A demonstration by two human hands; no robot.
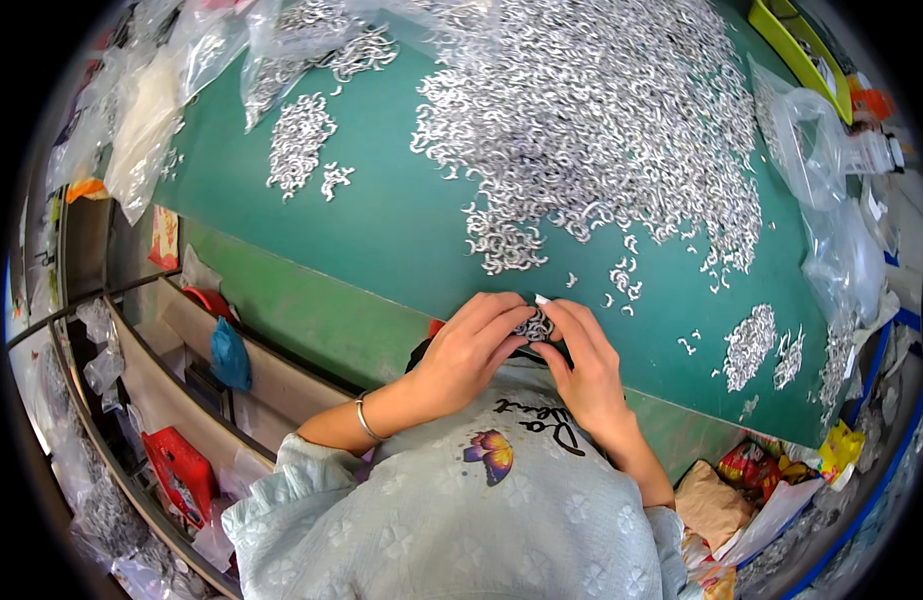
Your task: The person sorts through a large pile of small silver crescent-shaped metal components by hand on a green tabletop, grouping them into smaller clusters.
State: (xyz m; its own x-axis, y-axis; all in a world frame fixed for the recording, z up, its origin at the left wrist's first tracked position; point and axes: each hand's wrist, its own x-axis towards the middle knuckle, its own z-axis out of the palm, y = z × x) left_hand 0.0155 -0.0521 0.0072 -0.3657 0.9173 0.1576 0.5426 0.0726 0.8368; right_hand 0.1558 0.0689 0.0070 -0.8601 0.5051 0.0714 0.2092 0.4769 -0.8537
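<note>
At the table's near edge my left hand [468,345] and my right hand [586,362] meet, fingers curled around a small cluster of curved metal pieces [534,325]. The cluster is dark and silvery; my fingers partly hide it. A small white bit [541,299] shows by my right fingertips, too small to name. Just beyond my hands, several loose crescent-shaped pieces [622,280] lie on the green tabletop [381,215]. Farther off spreads a large heap of the same silvery crescents [601,130].
Smaller piles lie at left [299,145] and right [749,347]. Clear plastic bags [146,135] crowd the left edge, and another bag [826,190] hangs at the right. A yellow-green tray [806,55] stands far right. Below left are drawers with a red container [178,475].
</note>
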